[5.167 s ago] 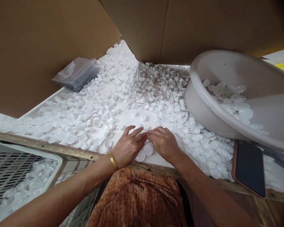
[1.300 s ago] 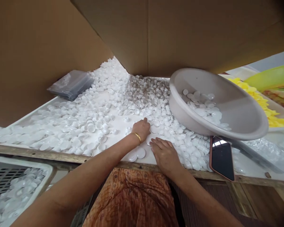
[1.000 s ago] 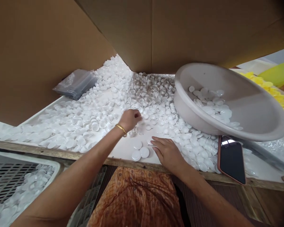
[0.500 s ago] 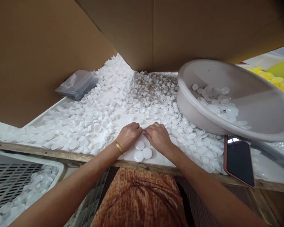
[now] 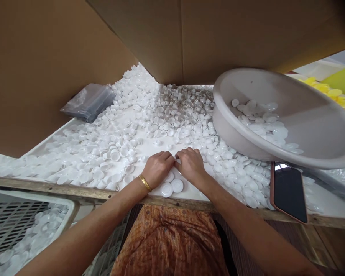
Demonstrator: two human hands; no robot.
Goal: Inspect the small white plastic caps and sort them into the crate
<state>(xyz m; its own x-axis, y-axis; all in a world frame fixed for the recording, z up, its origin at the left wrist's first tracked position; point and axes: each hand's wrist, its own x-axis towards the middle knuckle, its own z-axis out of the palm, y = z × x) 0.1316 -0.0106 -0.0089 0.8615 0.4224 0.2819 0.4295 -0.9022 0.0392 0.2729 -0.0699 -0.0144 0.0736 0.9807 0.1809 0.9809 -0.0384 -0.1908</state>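
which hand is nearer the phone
Right: the right hand is left of the phone, with white pieces between them; the left hand is farther left, beyond the right hand.

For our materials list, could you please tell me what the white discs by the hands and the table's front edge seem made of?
White discs: glossy, probably plastic, given their bright shine and circular rims. Front edge: apparently worn, unpolished wood, brown with dark spots.
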